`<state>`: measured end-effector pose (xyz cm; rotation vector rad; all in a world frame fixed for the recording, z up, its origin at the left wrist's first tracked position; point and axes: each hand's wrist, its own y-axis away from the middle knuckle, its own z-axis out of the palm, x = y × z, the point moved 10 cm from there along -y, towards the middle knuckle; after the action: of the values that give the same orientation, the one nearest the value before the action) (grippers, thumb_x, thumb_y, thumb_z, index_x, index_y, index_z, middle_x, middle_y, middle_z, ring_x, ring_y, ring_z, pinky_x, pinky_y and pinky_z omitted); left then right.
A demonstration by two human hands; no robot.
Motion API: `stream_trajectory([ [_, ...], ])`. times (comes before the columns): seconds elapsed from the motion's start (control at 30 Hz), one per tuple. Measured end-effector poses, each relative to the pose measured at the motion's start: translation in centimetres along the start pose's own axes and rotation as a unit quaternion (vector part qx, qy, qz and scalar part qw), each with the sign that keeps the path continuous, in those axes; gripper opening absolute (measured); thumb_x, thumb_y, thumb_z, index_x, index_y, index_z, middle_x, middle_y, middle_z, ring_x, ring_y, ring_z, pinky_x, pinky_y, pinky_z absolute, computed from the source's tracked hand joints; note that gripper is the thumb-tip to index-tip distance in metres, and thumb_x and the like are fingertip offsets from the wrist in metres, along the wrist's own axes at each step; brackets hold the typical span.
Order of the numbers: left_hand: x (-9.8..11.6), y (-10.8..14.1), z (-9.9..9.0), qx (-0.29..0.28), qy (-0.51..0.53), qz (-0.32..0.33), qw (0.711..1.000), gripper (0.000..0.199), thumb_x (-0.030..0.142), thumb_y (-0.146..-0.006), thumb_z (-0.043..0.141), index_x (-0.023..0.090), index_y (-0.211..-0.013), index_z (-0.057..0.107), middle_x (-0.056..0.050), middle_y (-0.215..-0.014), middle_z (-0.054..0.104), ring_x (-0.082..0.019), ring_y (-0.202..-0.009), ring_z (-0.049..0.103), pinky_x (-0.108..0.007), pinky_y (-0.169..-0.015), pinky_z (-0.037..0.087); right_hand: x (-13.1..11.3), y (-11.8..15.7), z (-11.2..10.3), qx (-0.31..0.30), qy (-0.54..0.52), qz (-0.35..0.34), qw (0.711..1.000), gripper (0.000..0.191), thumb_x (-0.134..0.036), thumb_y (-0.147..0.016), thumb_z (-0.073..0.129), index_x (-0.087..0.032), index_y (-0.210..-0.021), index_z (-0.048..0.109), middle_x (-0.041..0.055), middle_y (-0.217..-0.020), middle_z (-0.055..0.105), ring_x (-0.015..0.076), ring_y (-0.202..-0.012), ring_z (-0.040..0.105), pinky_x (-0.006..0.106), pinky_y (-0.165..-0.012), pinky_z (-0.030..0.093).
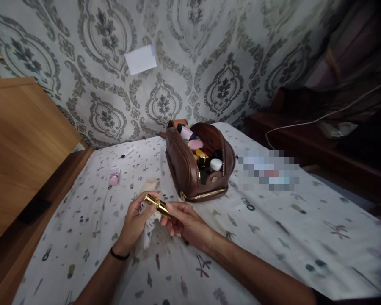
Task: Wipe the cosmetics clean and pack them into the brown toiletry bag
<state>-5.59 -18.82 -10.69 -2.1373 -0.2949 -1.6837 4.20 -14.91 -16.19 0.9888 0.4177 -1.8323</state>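
Observation:
Between my two hands is a shiny gold lipstick tube (158,205), tilted down to the right. My left hand (136,218) grips its upper left end and also has a crumpled white cloth (148,233) under the fingers. The fingers of my right hand (186,218) are closed on the tube's lower right end. Just beyond them stands a brown leather cosmetic bag (180,169), unzipped. Inside it I see a white-capped container (216,164), a pink rounded item (195,145) and several other cosmetics. Something pale and flat (150,185) lies behind my left hand, partly hidden.
On the patterned sheet (101,233), a small pink item (114,177) and a thin dark-tipped stick (127,153) lie to the left. A blurred-out object (268,170) is right of the bag. Wooden furniture (28,148) borders the left side; a white cable (311,119) runs at right.

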Motion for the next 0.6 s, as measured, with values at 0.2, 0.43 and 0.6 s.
stream_trajectory([
  [0.2, -0.1, -0.2, 0.0, 0.01, 0.055, -0.029, 0.998, 0.041, 0.059, -0.073, 0.074, 0.018, -0.079, 0.073, -0.001, -0.074, 0.061, -0.016, -0.071, 0.055, -0.025, -0.071, 0.042, 0.9, 0.2, 0.1, -0.009, -0.038, 0.041, 0.998, 0.056, -0.066, -0.064, 0.08, -0.013, -0.071, 0.061, -0.0021, -0.056, 0.064, 0.0035, -0.035, 0.046, 0.017, -0.033, 0.023],
  [0.43, -0.9, 0.2, -0.5, 0.042, 0.072, -0.064, 0.994, 0.045, 0.06, -0.066, 0.079, 0.018, -0.083, 0.076, -0.003, -0.081, 0.062, -0.016, -0.071, 0.054, -0.025, -0.067, 0.042, 0.9, 0.0, 0.0, -0.005, -0.033, 0.024, 0.999, 0.056, -0.067, -0.065, 0.078, -0.014, -0.073, 0.061, -0.0011, -0.062, 0.067, 0.0034, -0.039, 0.048, 0.017, -0.034, 0.025],
  [0.6, -1.1, 0.3, -0.5, 0.05, 0.088, -0.063, 0.993, 0.037, 0.053, -0.062, 0.084, 0.019, -0.075, 0.075, 0.0, -0.073, 0.059, -0.014, -0.065, 0.052, -0.023, -0.064, 0.042, -1.0, 0.0, -0.5, 0.019, 0.012, -0.064, 0.998, 0.052, -0.053, -0.057, 0.089, -0.016, -0.075, 0.058, -0.0067, -0.064, 0.062, 0.004, -0.045, 0.054, 0.015, -0.037, 0.031],
])
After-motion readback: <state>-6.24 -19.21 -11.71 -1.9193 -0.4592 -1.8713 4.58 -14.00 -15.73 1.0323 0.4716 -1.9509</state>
